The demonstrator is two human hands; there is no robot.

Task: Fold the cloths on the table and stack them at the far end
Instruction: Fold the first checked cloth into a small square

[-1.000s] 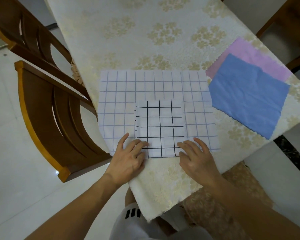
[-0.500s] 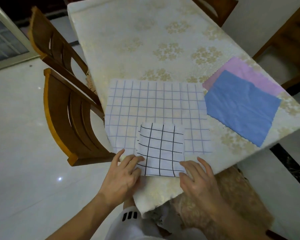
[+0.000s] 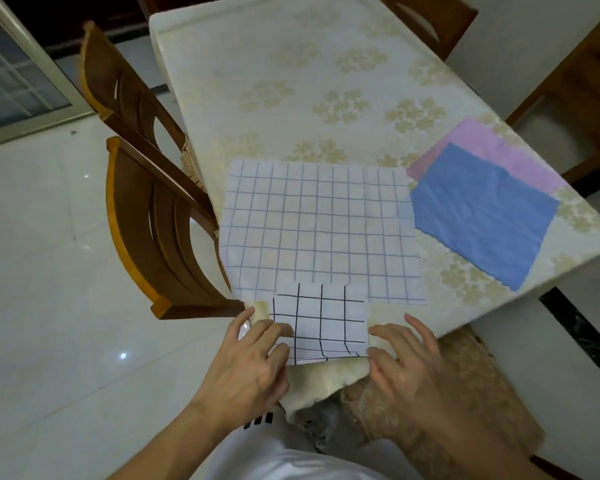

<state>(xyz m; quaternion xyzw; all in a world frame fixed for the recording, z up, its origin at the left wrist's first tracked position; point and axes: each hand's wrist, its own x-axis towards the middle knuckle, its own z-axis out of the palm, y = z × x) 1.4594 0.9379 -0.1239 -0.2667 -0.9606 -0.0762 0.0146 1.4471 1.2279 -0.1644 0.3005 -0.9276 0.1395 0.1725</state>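
A small white cloth with a black grid (image 3: 321, 322) hangs over the near table edge, its lower part curling down. My left hand (image 3: 253, 358) pinches its left edge. My right hand (image 3: 404, 358) rests against its right edge, fingers spread. Behind it a larger white cloth with a thin blue grid (image 3: 321, 233) lies flat. To the right a blue cloth (image 3: 482, 213) lies on top of a pink cloth (image 3: 499, 150).
The table (image 3: 309, 81) wears a cream floral cover and stretches away from me. Two wooden chairs (image 3: 160, 220) stand along its left side, others at the far right. A cushioned seat (image 3: 465, 393) is under me.
The small black-grid cloth has slid toward me, off the blue-grid cloth and over the table edge. Both hands came back with it.
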